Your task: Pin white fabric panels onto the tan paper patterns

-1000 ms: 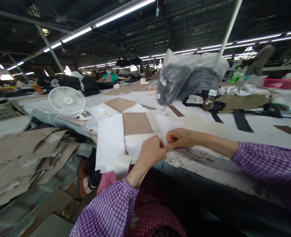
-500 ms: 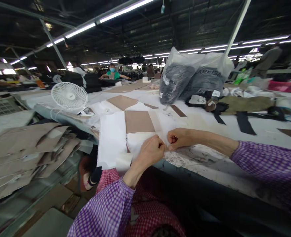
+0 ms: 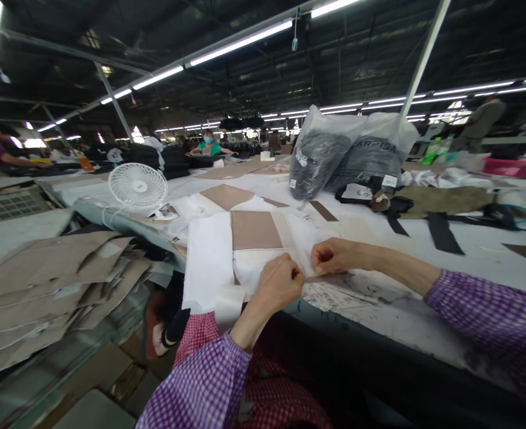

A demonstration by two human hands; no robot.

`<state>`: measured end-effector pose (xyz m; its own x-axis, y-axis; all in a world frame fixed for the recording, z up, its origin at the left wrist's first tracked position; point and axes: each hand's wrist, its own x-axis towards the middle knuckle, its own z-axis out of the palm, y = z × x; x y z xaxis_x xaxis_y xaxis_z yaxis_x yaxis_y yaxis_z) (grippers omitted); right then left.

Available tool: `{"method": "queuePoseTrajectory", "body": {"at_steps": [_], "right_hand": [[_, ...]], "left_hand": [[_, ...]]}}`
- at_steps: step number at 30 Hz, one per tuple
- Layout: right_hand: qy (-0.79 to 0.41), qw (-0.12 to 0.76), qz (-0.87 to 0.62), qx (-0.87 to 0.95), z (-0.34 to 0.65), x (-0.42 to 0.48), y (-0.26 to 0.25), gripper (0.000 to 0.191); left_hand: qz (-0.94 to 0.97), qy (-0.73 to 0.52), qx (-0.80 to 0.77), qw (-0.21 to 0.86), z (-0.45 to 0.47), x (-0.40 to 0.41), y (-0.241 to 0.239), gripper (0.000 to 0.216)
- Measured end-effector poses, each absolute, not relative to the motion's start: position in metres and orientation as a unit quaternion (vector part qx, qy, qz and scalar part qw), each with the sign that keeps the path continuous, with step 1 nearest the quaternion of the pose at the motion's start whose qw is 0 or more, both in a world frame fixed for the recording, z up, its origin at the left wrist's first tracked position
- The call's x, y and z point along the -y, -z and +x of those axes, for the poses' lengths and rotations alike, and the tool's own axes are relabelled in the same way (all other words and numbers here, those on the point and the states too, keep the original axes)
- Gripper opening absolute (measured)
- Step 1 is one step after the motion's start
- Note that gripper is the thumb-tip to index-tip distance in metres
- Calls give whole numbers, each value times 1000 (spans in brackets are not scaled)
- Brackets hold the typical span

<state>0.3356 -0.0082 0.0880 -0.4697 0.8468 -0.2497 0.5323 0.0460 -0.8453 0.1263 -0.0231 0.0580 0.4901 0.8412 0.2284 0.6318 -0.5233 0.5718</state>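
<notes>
1) Low over the near edge of the table [image 3: 392, 301], with back upward and fingers curled inward: the left hand [image 3: 281, 280], at the right end of a white cloth piece [image 3: 250, 269]; grip hidden, so impossible to tell whether closed on cloth
2) Just to its right, apart from it: the right hand [image 3: 332, 257], with folded fingers and with thumb and forefinger near each other beside a thin, pale edge; too small to tell whether pinching anything
3) Straight beyond the left hand, flat on the table: a beige panel [image 3: 256, 230], with the white cloth piece along its near side and a cream strip [image 3: 283, 229] along its right
4) To the left of the panel: a long white sheet [image 3: 208, 259]; near the left wrist, a pale curled flap [image 3: 229, 302] at the table edge
5) Farther back: another beige piece [image 3: 227, 196], a small white fan [image 3: 138, 186] to its left, a brown strip [image 3: 323, 211] to its right
6) Right of centre, upright: clear plastic bags [image 3: 320, 155] full of dark goods
7) At far left, below table height: overlapping beige pieces [image 3: 50, 283] in a heap
8) In the background: a co-worker in green [image 3: 209, 149]
</notes>
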Motion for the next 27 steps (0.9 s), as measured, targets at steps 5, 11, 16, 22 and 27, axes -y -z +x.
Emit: {"method": "queuePoseTrajectory", "body": {"at_steps": [5,11,16,22,27], "right_hand": [[-410,385,-537,629,358,15,-115,40],[-449,153,-451,756,351,15,-98,33],[-463,120,-435,763,355,6,-75,30],[-452,115,-441,767,356,7,-76,29],[-421,106,-457,776,354,8,-78,29]], "left_hand": [[824,-256,-457,218,137,26,-59,18],[828,-267,-439,224,166,26,-55,20],[833,-285,-406,246,151,25,-69,25],[856,-279,-421,112,128,50,-70,11],[844,-245,-468,91,131,47,-60,15]]}}
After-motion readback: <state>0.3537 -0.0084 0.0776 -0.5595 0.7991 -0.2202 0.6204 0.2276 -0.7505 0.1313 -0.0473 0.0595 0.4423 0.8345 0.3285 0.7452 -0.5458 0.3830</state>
